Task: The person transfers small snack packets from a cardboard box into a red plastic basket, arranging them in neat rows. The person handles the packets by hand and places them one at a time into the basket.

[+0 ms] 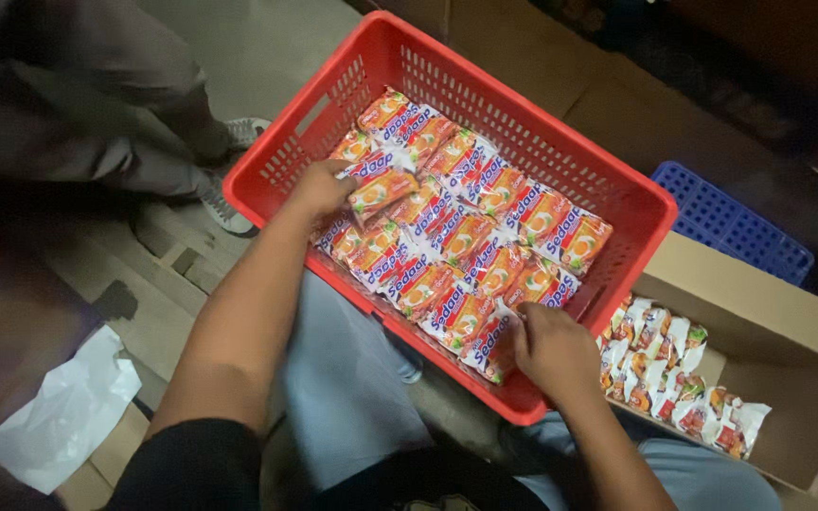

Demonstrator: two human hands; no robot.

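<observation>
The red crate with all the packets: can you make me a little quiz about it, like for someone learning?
1. True or false: the crate is blue.
2. What does the left hand grip? A) an orange packet B) a white bag C) a shoe
3. Fill in: the right hand touches packets at the crate's ____ edge, beside the cardboard box.

Key
1. False: it is red. A blue crate lies behind it.
2. A
3. Near, the side closest to the person.
</observation>
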